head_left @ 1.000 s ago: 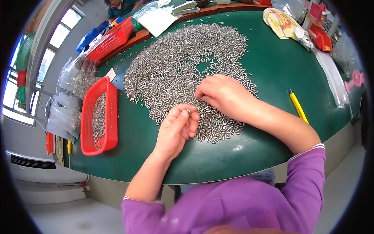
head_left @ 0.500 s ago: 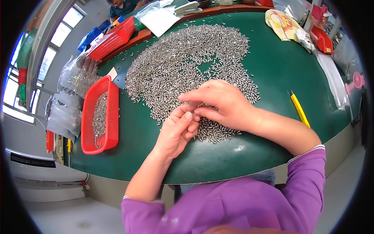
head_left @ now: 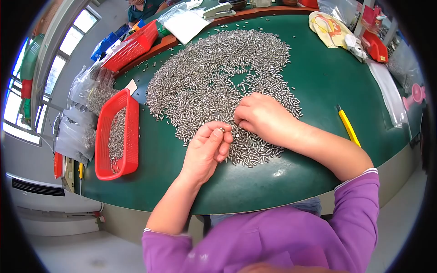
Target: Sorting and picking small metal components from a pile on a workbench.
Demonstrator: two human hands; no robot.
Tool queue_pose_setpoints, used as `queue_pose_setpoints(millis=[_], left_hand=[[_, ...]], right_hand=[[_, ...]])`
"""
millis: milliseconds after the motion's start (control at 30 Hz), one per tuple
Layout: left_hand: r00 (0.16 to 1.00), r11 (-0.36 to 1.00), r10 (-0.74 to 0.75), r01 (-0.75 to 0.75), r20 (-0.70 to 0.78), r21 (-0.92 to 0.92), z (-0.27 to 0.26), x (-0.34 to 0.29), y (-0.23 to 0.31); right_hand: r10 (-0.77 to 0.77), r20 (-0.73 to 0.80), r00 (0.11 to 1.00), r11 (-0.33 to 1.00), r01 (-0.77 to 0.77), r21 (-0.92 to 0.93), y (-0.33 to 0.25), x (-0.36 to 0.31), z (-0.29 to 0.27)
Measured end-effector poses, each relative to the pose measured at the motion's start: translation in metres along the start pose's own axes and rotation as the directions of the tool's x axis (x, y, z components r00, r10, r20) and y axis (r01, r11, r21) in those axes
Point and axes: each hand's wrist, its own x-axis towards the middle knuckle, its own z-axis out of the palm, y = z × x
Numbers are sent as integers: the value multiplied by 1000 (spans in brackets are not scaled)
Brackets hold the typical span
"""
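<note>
A wide heap of small silvery metal pins [head_left: 195, 82] covers the middle of the green table. Over the heap's near edge, my left hand [head_left: 205, 148] pinches one small metal pin [head_left: 222, 130] between thumb and forefinger, the other fingers curled. My right hand [head_left: 264, 116] rests low on the heap just beyond and to the right of it, apart from the left. Its fingers are bent down together toward the pins; the fingertips are partly hidden, so what they grip does not show.
A red plastic basket [head_left: 132, 150] holding more pins stands at the left, beside clear bags [head_left: 77, 132] of parts. On the right lie a yellow cutter-like tool [head_left: 349, 126] and a patterned yellow cloth [head_left: 330, 29]. A person [head_left: 144, 10] sits beyond the far edge.
My right hand has drawn away from my left and lowered onto the pins, its fingers now bent down. The left hand has stayed nearly in place, and a pin now shows in its pinch.
</note>
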Motion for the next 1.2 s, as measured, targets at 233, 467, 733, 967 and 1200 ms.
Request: queue_pose_setpoints(millis=[233,467,733,967,1200], left_hand=[[999,1000,-20,20,-37,14,1,1,1],[990,980,-125,133,62,-150,0,1,3],[995,993,-102,102,3,-57,-3,1,-1],[994,993,-107,107,13,-48,-2,2,-1],[999,985,-13,20,-42,174,3,-1,-3]], right_hand=[[-65,-204,977,990,90,112,-3,6,-2],[-20,-313,950,886,162,434,-21,4,-11],[-8,-232,973,853,128,507,-21,5,-8],[-166,-261,951,897,256,361,-27,4,-8],[-51,-76,996,995,57,80,1,0,2]])
